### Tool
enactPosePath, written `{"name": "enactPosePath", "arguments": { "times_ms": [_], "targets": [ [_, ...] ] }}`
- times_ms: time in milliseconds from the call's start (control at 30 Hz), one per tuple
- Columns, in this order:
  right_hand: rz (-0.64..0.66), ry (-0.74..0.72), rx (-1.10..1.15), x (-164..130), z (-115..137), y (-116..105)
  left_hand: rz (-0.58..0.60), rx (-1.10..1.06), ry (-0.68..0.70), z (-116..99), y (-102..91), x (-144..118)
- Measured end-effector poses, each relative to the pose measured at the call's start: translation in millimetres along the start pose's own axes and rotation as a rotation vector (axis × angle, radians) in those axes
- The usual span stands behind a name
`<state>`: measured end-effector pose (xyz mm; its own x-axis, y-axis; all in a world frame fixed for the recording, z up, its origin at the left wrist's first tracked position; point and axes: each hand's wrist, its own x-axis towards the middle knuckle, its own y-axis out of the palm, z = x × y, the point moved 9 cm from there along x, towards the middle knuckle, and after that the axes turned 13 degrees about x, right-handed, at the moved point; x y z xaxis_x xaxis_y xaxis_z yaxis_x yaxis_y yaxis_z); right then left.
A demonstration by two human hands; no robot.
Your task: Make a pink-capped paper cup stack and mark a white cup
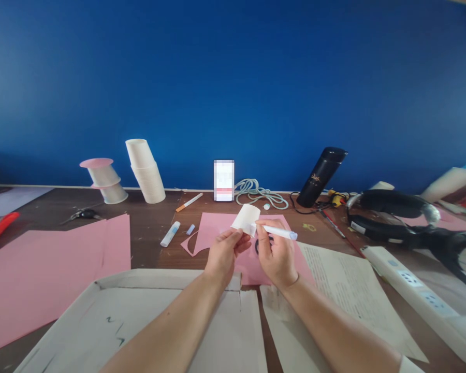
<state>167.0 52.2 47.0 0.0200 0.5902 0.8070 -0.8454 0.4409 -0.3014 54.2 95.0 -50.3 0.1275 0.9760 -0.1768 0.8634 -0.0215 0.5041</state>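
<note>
My left hand (224, 254) grips a small white paper cup (247, 216) near the middle of the view, its fingers around the lower part. Closed around a white pen (277, 231) with a pale blue end, my right hand (276, 254) holds its tip side close to the cup; whether the tip touches is hard to tell. Under both hands lies pink paper (213, 227) with a curved cut at its left. A dark loop (257, 246), partly hidden by my right hand, rests on that paper.
Stacked white cups (145, 171), pink-topped cups (104, 178), a phone (224, 181), a coiled cable (256, 191) and a black flask (321, 176) line the blue wall. A white cardboard box (147, 311) lies in front; a power strip (415, 295) and headphones (392, 217) are right.
</note>
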Motion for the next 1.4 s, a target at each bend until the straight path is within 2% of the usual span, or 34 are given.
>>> {"name": "enactPosePath", "arguments": {
  "times_ms": [800, 1400],
  "targets": [
    [0.015, 0.013, -0.028, -0.5, -5.2, 2.4, -0.016, 0.057, 0.014, -2.9, 0.2, -2.3],
    [0.035, 0.014, -0.022, -0.2, -3.8, 3.6, -0.043, 0.312, 0.076, -7.2, -0.3, -2.7]
  ]
}}
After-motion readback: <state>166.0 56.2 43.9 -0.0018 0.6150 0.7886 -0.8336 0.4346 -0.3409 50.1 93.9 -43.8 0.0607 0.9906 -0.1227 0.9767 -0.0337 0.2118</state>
